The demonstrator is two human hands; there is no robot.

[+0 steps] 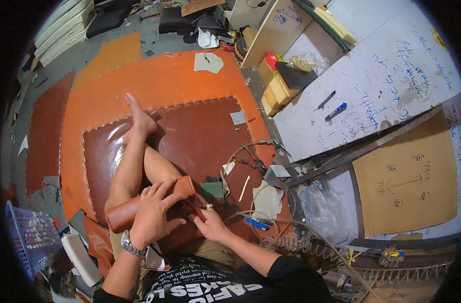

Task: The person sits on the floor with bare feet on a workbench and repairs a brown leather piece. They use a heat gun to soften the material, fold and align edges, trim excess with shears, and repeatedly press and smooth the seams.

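Gripping smooth reddish-brown leather-like roll (pixel 122 214) across lap (pixel 191 248) with left hand (pixel 156 207); pinching loose brown flap (pixel 194 202) near its right end with right hand (pixel 210 225). Already shaped into tube, apparently not yet closed at that end. Cannot tell whether stitched.

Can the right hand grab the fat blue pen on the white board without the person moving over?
Probably not: the fat blue pen lies well beyond the right hand, which is busy at the end of the brown roll. Nothing covers the pen, though.
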